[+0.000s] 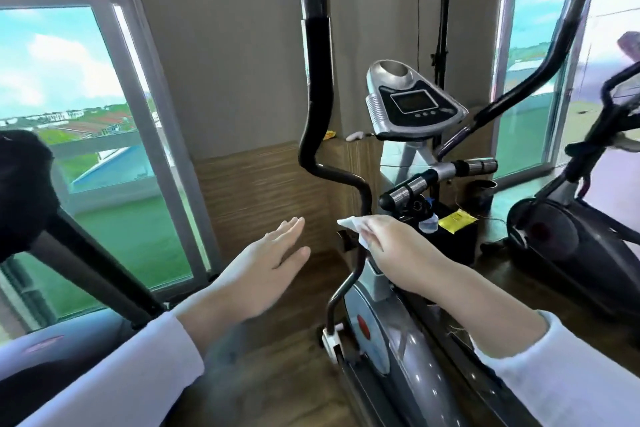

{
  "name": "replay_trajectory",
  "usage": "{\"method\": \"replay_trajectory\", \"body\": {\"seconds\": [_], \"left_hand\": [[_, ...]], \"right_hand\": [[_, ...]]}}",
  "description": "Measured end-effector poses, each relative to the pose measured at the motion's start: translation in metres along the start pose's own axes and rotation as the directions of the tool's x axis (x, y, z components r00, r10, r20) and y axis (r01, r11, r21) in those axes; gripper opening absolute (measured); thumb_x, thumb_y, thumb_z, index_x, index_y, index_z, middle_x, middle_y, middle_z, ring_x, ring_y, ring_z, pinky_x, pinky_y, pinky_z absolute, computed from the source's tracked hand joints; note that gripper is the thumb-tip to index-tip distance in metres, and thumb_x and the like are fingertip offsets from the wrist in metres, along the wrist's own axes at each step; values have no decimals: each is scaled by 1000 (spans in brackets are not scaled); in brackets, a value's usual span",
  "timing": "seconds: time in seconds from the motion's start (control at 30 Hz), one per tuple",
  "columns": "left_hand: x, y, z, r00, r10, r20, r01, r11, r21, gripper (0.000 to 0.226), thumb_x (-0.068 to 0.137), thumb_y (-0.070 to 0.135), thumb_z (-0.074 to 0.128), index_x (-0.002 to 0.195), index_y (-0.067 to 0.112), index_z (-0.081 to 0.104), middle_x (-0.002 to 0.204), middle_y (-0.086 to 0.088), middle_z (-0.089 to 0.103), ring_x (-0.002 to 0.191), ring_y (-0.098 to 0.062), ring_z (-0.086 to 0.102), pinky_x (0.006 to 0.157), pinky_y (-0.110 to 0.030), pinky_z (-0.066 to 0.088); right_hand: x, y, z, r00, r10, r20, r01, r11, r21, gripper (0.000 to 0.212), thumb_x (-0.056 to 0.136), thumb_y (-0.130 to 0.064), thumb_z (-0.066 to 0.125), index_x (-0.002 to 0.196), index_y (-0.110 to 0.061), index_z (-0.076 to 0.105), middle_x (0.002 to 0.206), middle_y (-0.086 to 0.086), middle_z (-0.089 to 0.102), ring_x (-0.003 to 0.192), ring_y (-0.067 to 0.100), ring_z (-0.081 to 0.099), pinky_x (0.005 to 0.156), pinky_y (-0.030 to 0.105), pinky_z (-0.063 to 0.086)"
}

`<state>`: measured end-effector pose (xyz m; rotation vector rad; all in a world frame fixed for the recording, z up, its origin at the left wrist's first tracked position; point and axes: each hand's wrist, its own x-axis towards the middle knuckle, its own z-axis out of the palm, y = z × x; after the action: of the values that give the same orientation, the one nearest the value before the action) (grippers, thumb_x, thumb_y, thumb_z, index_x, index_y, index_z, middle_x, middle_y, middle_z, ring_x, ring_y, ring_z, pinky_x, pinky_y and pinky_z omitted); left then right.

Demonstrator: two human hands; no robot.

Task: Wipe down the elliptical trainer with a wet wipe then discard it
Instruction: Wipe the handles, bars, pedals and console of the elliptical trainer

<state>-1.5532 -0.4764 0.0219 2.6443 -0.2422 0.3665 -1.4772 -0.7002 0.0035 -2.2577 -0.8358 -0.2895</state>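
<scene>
Against the black handlebar (315, 87) of the elliptical trainer (408, 374), the right hand (394, 239) pinches a wet wipe (351, 224) in its fingers (372, 236); the left hand (270, 267) hovers nearby, fingers straight, empty.

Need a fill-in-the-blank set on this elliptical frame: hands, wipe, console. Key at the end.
The right hand holds a white ____ at the black handlebar of the elliptical trainer.
The left hand, fingers straight, holds ____.
The console sits ____ both hands in the picture.
The tag beyond the right hand is coloured ____.
Missing: wet wipe; nothing; above; yellow.
</scene>
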Motion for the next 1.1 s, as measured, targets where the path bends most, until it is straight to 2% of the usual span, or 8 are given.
{"method": "replay_trajectory", "body": {"seconds": [0.1, 0.27, 0.33, 0.43, 0.63, 0.8, 0.93, 1.1], "left_hand": [[63, -14, 7, 998, 67, 13, -68, 995, 73, 56, 100, 41, 37, 151, 33, 15, 150, 25, 5, 135, 13, -7, 108, -8, -4], [150, -41, 20, 994, 112, 3, -112, 985, 128, 57, 100, 40, 37, 152, 29, 14, 152, 22, 4, 134, 14, -10, 106, -5, -9], [175, -55, 25, 992, 126, 2, -124, 977, 172, 59, 100, 40, 36, 152, 27, 13, 156, 17, 6, 139, 10, -8, 112, -12, -6], [198, -76, 32, 990, 141, 29, -144, 966, 216, 60, 100, 42, 34, 152, 24, 12, 158, 13, 7, 141, 8, -8, 118, -21, -2], [214, -98, 36, 987, 153, 56, -162, 951, 265, 61, 100, 40, 34, 153, 22, 9, 158, 12, 2, 140, 9, -12, 118, -20, -3], [213, -112, 29, 989, 135, 65, -148, 951, 271, 62, 100, 40, 35, 152, 24, 6, 157, 16, -1, 138, 13, -14, 118, -20, -3], [212, -124, 17, 991, 120, 64, -134, 944, 303, 66, 95, 49, 29, 152, 26, 6, 156, 17, -3, 139, 12, -12, 117, -18, -4], [214, -128, 0, 996, 93, 9, -92, 955, 282, 64, 98, 46, 35, 151, 29, 3, 155, 20, -3, 138, 14, -11, 118, -19, -1]], "right_hand": [[54, 30, 5, 998, 24, -52, -23, 999, 25, 37, 104, -25, 34, 134, -37, 51, 106, -20, 53, 83, -12, 54, 73, 5, 41], [129, 75, 28, 991, 37, -128, -31, 998, 47, 38, 104, -29, 33, 137, -35, 49, 119, -16, 59, 96, -3, 60, 81, 14, 47], [156, 93, 39, 987, 64, -151, -54, 996, 69, 36, 103, -32, 31, 133, -33, 51, 116, -19, 58, 97, -3, 60, 83, 16, 48], [187, 113, 54, 980, 72, -185, -65, 997, 42, 39, 100, -41, 26, 124, -28, 54, 110, -10, 62, 98, 8, 62, 85, 31, 54], [222, 128, 68, 976, 42, -212, -38, 999, 24, 40, 102, -34, 28, 132, -26, 53, 117, -8, 61, 106, 6, 58, 90, 26, 50], [235, 128, 67, 957, 45, -287, -29, 998, 61, 35, 102, -20, 36, 131, -29, 54, 100, -7, 60, 92, 8, 58, 81, 22, 48], [247, 131, 70, 939, 84, -332, -63, 995, 75, 30, 102, -19, 38, 125, -21, 58, 92, -7, 56, 83, 7, 55, 72, 17, 40], [256, 123, 75, 944, -6, -329, 74, 978, 196, 23, 103, -20, 36, 113, -28, 56, 85, -18, 47, 82, -1, 49, 76, 18, 36]]}}
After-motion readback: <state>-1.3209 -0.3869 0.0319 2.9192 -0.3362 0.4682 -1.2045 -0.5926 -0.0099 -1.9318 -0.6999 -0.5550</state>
